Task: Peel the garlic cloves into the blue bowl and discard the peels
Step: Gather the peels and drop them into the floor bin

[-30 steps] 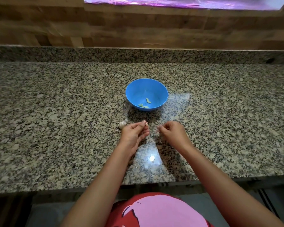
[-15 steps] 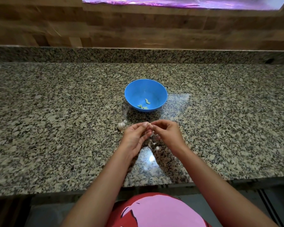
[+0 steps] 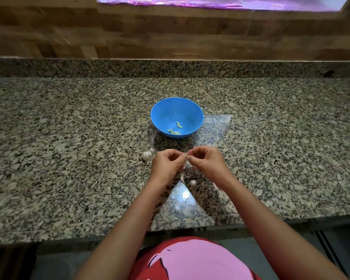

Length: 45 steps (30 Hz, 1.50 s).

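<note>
Your left hand (image 3: 167, 165) and right hand (image 3: 207, 164) meet just short of the blue bowl (image 3: 157, 110), both pinching one garlic clove (image 3: 186, 156) above the counter (image 3: 69, 138); peeled cloves (image 3: 179, 124) lie inside the bowl.

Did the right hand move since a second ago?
Yes. The right hand has slid left, nearer the garlic bulb lying on the counter, and its fingertips now meet the left hand on a garlic clove.
</note>
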Tool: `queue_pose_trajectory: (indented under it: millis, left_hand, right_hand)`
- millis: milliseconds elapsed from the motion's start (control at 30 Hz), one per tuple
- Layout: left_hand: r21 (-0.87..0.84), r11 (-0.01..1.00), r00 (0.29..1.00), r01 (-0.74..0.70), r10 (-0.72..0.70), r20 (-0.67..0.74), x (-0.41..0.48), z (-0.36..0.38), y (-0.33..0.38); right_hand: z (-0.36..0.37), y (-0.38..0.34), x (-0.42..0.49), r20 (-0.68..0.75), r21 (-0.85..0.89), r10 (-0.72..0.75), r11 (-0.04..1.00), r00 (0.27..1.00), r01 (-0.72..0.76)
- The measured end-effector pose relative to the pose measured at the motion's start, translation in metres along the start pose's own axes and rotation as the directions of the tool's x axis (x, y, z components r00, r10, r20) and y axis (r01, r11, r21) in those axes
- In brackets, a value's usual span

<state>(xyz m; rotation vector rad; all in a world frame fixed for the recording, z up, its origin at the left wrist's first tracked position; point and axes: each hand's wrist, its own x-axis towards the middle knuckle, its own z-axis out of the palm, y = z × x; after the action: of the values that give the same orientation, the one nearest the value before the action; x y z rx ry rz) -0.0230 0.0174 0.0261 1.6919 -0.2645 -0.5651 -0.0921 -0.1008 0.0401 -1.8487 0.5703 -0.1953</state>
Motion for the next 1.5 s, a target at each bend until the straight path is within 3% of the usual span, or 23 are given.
queue_pose_trajectory:
  millis: [133,333,600,733,800,867,933,1000,1067,1133,1267,1400,1500]
  left_hand:
    - [0.012,1.000,1.000,-0.006,0.006,0.011,0.000,0.000,0.001]
    - [-0.055,0.998,0.998,0.033,-0.029,0.059,0.004,-0.002,0.000]
    - [-0.057,0.998,0.997,0.033,-0.028,0.078,0.004,-0.004,0.001]
    - [-0.037,0.999,0.998,0.020,-0.018,0.068,0.003,-0.003,0.003]
    - [0.026,1.000,0.999,-0.006,0.005,0.032,0.002,-0.001,0.003]
    - [0.113,0.993,1.000,-0.028,0.027,0.012,0.001,0.000,0.002]
    - [0.182,0.983,0.999,-0.039,0.038,0.009,0.001,-0.001,0.000]
    - [0.225,0.973,0.999,-0.042,0.043,0.000,0.000,-0.003,-0.002]
    - [0.281,0.958,0.998,-0.052,0.057,-0.010,-0.002,-0.004,-0.002]
    - [0.370,0.926,0.997,-0.070,0.077,-0.004,-0.002,-0.005,-0.003]
    - [0.536,0.839,0.995,-0.097,0.102,0.021,-0.002,-0.004,-0.006]
    - [0.563,0.820,0.994,-0.100,0.112,0.014,-0.002,-0.004,-0.010]
    - [0.603,0.785,0.988,-0.143,0.153,0.034,-0.002,-0.001,-0.008]
  right_hand:
    - [-0.002,0.002,0.001,-0.001,-0.011,-0.003,1.000,1.000,0.003]
    - [-0.005,-0.002,-0.003,0.024,-0.442,-0.288,0.856,0.957,0.268]
    - [-0.006,-0.007,-0.005,0.081,-0.534,-0.359,0.772,0.930,0.344]
    - [-0.002,-0.003,-0.004,0.010,-0.469,-0.312,0.837,0.950,0.281]
    - [0.000,-0.001,-0.005,-0.062,-0.256,-0.184,0.953,0.981,0.163]
    - [0.001,0.001,-0.006,-0.071,0.060,-0.030,0.998,0.997,0.035]
    - [0.001,0.002,-0.005,-0.043,0.293,0.086,0.954,0.995,-0.069]
    - [-0.001,0.001,-0.005,0.010,0.512,0.178,0.844,0.984,-0.158]
    - [-0.005,0.002,-0.004,0.063,0.626,0.220,0.751,0.973,-0.211]
    - [-0.008,0.004,-0.005,0.080,0.639,0.218,0.738,0.973,-0.218]
    - [-0.006,0.010,-0.004,0.037,0.563,0.198,0.806,0.980,-0.184]
    - [-0.006,0.013,-0.002,0.026,0.511,0.205,0.838,0.978,-0.189]
    - [-0.006,0.015,0.003,-0.042,0.341,0.221,0.920,0.974,-0.194]
